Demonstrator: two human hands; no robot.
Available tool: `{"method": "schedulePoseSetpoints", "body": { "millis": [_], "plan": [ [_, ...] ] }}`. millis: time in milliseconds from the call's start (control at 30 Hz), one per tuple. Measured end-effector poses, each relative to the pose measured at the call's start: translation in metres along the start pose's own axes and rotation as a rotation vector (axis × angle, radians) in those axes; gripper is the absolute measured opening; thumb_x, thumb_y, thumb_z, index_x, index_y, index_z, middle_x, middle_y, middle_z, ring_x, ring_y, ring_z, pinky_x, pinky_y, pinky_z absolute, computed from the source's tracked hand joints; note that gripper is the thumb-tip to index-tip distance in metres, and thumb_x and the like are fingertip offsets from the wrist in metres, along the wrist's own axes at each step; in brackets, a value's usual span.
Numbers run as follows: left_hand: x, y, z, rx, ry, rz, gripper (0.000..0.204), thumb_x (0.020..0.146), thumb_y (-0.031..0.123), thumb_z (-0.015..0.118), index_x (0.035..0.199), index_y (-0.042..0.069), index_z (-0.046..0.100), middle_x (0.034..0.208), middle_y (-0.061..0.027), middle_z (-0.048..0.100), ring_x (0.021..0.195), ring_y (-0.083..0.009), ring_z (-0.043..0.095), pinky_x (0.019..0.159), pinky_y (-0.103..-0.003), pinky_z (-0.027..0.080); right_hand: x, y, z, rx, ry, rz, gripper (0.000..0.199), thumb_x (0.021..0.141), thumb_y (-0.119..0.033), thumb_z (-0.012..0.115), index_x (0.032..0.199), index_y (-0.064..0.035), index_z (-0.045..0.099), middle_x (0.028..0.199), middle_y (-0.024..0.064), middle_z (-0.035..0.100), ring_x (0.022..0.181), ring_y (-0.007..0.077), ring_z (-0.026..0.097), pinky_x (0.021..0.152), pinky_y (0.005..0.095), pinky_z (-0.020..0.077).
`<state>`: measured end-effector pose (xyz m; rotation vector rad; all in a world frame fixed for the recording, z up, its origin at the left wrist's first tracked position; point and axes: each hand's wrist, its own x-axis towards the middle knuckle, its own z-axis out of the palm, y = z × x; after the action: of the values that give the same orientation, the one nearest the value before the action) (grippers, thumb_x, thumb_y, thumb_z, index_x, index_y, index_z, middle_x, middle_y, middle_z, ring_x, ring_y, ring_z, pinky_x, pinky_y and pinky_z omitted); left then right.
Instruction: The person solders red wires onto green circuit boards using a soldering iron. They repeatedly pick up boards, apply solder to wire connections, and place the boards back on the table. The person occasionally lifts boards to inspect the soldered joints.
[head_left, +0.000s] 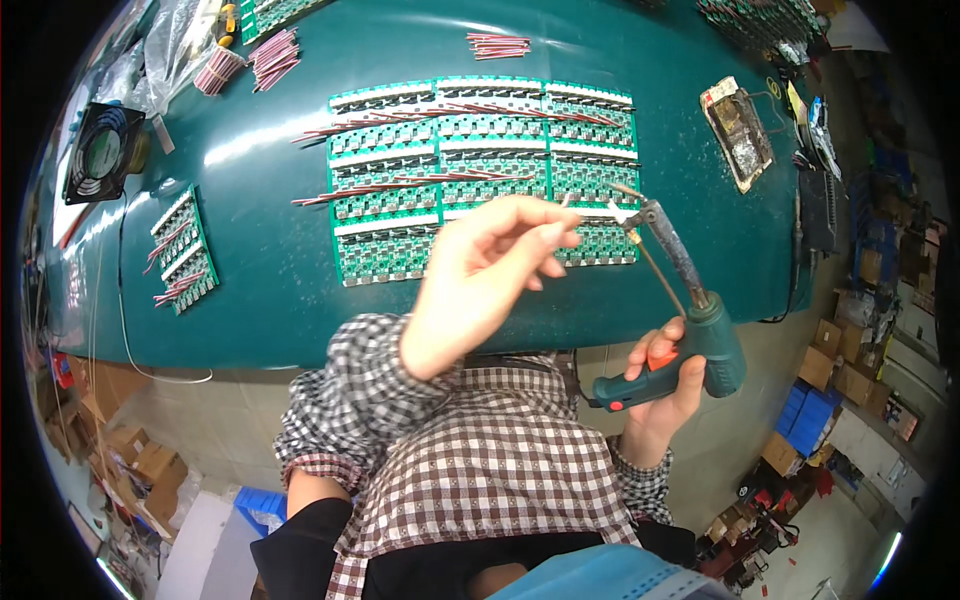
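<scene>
My right hand (665,385) is wrapped round the handle of a green soldering gun (715,350) with an orange trigger. The gun's metal barrel points up and left, its tip over the right part of a panel of green circuit boards (385,268). Over the panel's front middle, my left hand (475,270) is closed in a pinch. A small pale tip shows by its fingers, too little to name. Red and white wires (420,183) lie in two rows across the boards.
Wire bundles (500,46) lie at the back, with more wires (275,58) at back left. A black fan (103,152) and smaller wired board (185,250) are at left. A grimy tray (738,135) sits at right; more boards (765,20) stand behind.
</scene>
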<state>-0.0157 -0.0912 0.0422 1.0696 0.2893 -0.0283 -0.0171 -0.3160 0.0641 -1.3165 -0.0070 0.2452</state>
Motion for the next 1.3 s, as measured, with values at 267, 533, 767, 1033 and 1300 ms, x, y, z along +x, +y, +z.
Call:
{"method": "schedulePoseSetpoints", "body": {
  "millis": [267,533,767,1033,1300],
  "plan": [
    [0.021,0.031,-0.038,0.598,-0.071,0.05,0.007,0.088,0.001,0.053,0.094,0.0,0.054,0.084,-0.0079,0.065,0.072,-0.0112,0.062,0.065,-0.023,0.049,0.023,-0.021,-0.022,-0.102,0.007,0.075,0.048,0.088,-0.037,0.059,0.11,0.0039,0.046,0.087,0.0088,0.055,0.076,0.0197,0.06,0.057,0.0259,0.0542],
    [0.054,0.01,-0.025,1.152,-0.078,0.323,0.004,0.079,0.008,0.058,0.082,0.005,0.058,0.078,-0.0119,0.06,0.069,-0.0296,0.06,0.06,-0.037,0.046,0.032,-0.032,-0.026,-0.121,0.066,0.096,0.049,0.083,-0.029,0.064,0.113,0.0086,0.05,0.09,0.0152,0.061,0.076,0.0285,0.066,0.058,0.0323,0.0586],
    [0.061,0.006,-0.023,1.198,-0.019,0.279,0.004,0.075,0.006,0.059,0.078,0.005,0.056,0.074,-0.0101,0.057,0.067,-0.0283,0.059,0.058,-0.037,0.046,0.036,-0.032,-0.029,-0.144,0.096,0.166,0.05,0.083,-0.029,0.065,0.113,0.0088,0.05,0.092,0.015,0.061,0.08,0.0294,0.065,0.06,0.0332,0.0588],
    [0.06,0.013,-0.019,1.083,0.021,0.273,0.007,0.071,0.003,0.062,0.075,0.005,0.056,0.068,-0.0067,0.055,0.059,-0.0208,0.056,0.054,-0.031,0.045,0.039,-0.037,-0.028,-0.178,0.066,0.193,0.055,0.083,-0.032,0.065,0.114,0.01,0.049,0.094,0.0165,0.062,0.086,0.0321,0.065,0.062,0.0343,0.0592],
    [0.07,0.005,-0.022,1.116,-0.01,0.319,0.007,0.07,0.004,0.063,0.073,0.005,0.057,0.067,-0.0059,0.054,0.056,-0.0166,0.054,0.052,-0.028,0.044,0.042,-0.042,-0.021,-0.252,0.061,0.233,0.055,0.083,-0.034,0.064,0.114,0.0101,0.05,0.098,0.0182,0.062,0.092,0.0332,0.063,0.066,0.0353,0.0592]
  ]
}}
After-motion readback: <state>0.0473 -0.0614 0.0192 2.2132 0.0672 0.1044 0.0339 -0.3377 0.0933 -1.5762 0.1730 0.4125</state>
